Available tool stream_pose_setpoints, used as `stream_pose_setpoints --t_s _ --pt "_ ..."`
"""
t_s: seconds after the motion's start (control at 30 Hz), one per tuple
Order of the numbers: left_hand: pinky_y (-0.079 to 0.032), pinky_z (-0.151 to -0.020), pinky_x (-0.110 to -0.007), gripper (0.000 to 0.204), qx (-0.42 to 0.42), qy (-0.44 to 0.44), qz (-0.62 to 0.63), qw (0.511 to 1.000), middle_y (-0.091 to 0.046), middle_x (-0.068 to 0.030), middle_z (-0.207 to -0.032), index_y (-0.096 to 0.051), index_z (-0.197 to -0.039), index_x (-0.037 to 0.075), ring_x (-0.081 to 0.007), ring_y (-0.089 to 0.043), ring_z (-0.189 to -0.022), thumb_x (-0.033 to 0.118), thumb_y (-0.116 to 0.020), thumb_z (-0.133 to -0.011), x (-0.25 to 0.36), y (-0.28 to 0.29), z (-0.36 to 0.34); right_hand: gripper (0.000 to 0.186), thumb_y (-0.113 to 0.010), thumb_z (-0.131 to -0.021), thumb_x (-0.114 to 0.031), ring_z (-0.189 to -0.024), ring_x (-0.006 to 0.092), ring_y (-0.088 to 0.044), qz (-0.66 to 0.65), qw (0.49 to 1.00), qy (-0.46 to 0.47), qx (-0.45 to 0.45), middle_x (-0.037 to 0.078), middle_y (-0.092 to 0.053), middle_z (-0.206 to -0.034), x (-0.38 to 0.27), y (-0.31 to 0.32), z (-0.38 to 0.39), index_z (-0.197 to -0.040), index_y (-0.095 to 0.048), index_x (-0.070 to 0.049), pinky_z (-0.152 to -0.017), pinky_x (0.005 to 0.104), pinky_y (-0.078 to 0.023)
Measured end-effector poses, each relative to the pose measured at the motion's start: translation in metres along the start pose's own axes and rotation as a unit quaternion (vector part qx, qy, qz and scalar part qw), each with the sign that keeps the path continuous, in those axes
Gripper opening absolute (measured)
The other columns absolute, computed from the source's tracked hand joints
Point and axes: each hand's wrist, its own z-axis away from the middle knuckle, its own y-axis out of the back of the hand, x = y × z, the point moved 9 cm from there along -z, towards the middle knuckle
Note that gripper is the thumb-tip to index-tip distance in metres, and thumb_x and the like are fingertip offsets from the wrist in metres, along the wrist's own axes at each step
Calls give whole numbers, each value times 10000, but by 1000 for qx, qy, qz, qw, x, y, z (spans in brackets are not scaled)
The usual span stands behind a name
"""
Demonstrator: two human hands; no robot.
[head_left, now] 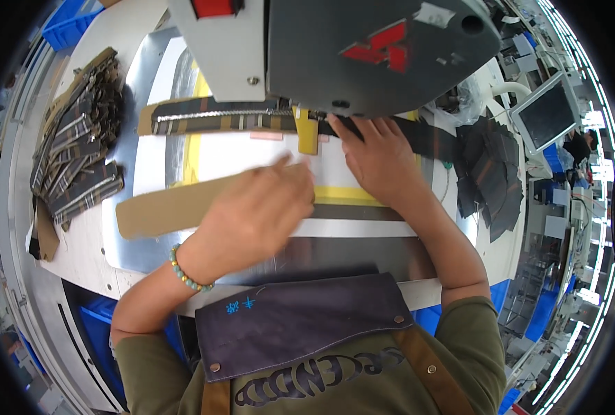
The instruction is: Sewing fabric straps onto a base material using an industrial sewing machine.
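A zippered fabric strip [217,117] lies crosswise under the machine head [383,48], running into a yellow guide piece [307,135]. My right hand [376,159] rests with fingers apart on the dark strip [432,138] right of the guide, index tip beside the zipper's end. My left hand [259,207], blurred, has curled fingers just below the guide, over the right end of a tan strip [162,207]; what it grips, if anything, is hidden.
Piled zippered plaid pieces [76,138] lie left; dark pieces [490,180] lie right. Blue bins [69,24] are at top left. A monitor [542,107] stands at right, with a person [580,145] beyond. The steel plate's edge [335,256] runs before me.
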Motion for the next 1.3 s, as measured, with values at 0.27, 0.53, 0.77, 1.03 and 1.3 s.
stream_pose_setpoints --t_s 0.27,0.53,0.77,1.03,1.3 --pt "-471 -1200 -510 669 -100 234 32 967 -546 -171 -1655 -605 -1509 -57 -423 -476 -1548 293 -796 -971 -67 -45 22 457 -765 -869 -71 -1254 286 -651 -26 999 20 13 95 -660 -1321 -4 2 0 -1316 -712 4 -1076 443 -564" --pt "-472 -1194 -508 652 -121 241 43 962 -541 -180 -1659 -602 -1503 -68 -428 -491 -1532 303 -777 -996 -65 -51 22 466 -749 -870 -61 -1313 298 -620 -67 997 20 -11 114 -645 -1365 -4 0 -1 -1321 -699 46 -1128 470 -538" --pt "-472 -1188 -515 637 -119 234 34 964 -552 -196 -1643 -606 -1490 -78 -438 -505 -1514 285 -778 -996 -65 -51 20 474 -736 -884 -59 -1326 311 -613 -65 998 15 -15 130 -634 -1378 -4 -4 2 -1341 -688 57 -1131 487 -536" --pt "-477 -1184 -508 625 -112 234 33 965 -568 -199 -1625 -612 -1483 -76 -429 -527 -1493 276 -780 -994 -64 -49 20 460 -717 -910 -66 -1356 308 -599 -61 998 13 -22 133 -630 -1380 -7 -5 3 -1352 -686 57 -1153 494 -524" --pt "-498 -1161 -497 501 -85 216 12 973 -664 -179 -1519 -689 -1380 -51 -404 -591 -1436 230 -795 -979 -54 -28 15 496 -710 -916 -94 -1372 309 -591 -47 998 12 -28 131 -631 -1391 -8 -7 9 -1391 -675 47 -1152 494 -519"
